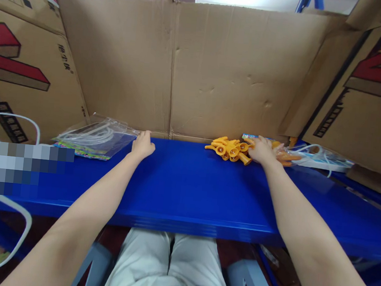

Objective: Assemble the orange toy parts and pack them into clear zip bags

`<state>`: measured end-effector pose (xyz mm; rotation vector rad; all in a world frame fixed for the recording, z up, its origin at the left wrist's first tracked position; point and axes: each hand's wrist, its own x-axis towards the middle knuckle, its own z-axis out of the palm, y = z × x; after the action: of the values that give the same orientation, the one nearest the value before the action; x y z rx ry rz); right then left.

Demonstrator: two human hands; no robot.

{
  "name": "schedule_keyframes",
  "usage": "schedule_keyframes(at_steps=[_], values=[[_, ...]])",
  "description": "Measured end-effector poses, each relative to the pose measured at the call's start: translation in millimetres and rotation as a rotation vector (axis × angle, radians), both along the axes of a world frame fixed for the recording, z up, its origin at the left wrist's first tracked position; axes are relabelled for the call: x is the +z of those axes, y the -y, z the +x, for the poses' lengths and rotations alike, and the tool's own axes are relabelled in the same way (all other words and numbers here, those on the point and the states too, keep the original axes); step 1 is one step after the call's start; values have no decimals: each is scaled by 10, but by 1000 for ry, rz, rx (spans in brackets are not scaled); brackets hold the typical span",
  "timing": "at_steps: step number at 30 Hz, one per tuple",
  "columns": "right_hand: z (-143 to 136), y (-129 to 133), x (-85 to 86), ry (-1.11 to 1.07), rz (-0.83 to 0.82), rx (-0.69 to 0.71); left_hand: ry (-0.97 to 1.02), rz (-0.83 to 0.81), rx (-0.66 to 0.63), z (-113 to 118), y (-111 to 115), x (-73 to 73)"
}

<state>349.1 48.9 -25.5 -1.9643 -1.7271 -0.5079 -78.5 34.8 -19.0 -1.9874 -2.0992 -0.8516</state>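
Note:
My left hand [143,145] rests palm down on the blue tabletop, its thumb apart from the loosely bent fingers. Just left of it lies a clear plastic bag [110,137] with a coiled white cable inside; its right corner reaches my fingers. On the right, my right hand [261,150] is over a heap of orange trumpet-shaped plastic pieces [232,150], fingers curled down around some of them. The fingertips are partly hidden among the pieces. More orange pieces lie to the right of that hand, partly under clear plastic.
A cardboard panel [231,70] stands along the back, with printed cartons [25,68] at left and right [375,116]. White cable and packaged items [323,160] lie at the far right. A white cable loop [28,222] hangs at the left, near a blurred-out patch.

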Motion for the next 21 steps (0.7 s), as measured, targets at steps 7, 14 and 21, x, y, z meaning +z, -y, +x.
schedule_keyframes(at_steps=[7,14,21], values=[[-425,78,196,-12,123,164,4,-346,391,-302,16,65],[-1002,154,62,216,-57,327,-58,-469,353,-345,44,98],[-1250,224,-95,383,-160,287,-200,-465,206,-225,49,141]])
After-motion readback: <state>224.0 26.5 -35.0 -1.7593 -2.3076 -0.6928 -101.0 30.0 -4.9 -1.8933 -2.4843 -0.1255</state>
